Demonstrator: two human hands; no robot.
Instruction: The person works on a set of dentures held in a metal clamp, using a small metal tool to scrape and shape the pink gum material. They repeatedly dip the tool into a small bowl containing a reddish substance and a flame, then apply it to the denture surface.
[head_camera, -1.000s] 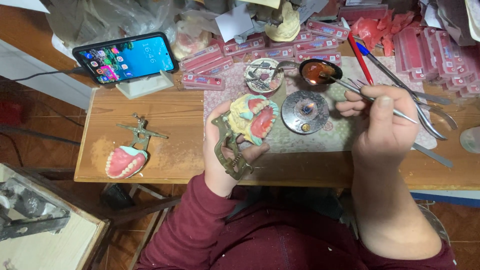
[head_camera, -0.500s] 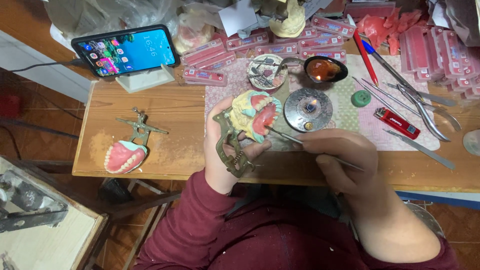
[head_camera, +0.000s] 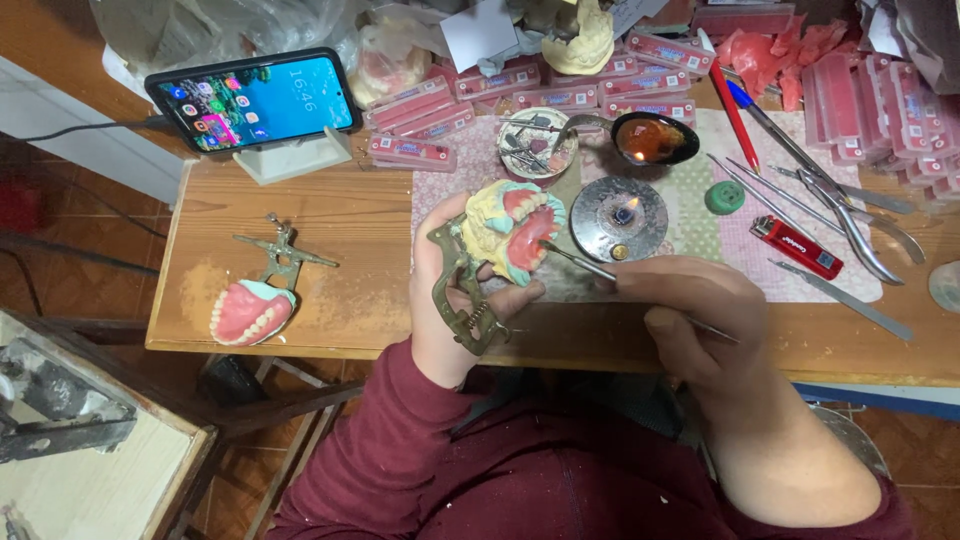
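Note:
My left hand (head_camera: 442, 300) grips a brass articulator (head_camera: 462, 290) carrying a yellow plaster model with pink wax and white teeth (head_camera: 512, 228), held above the table's front edge. My right hand (head_camera: 690, 310) holds a thin metal wax tool (head_camera: 580, 262) like a pen, its tip touching the pink wax on the model. A small round burner with a lit flame (head_camera: 620, 215) stands just behind the tool.
A second articulator with a pink denture (head_camera: 250, 310) lies on the wooden table (head_camera: 360, 240) at left. A phone on a stand (head_camera: 255, 100), a wax spoon (head_camera: 655, 138), a red lighter (head_camera: 797, 247), metal instruments (head_camera: 840, 215) and several pink tooth cards (head_camera: 420, 150) crowd the back.
My right hand came back from the instruments at right and brought the tool tip to the wax on the model. The left hand has kept the articulator steady.

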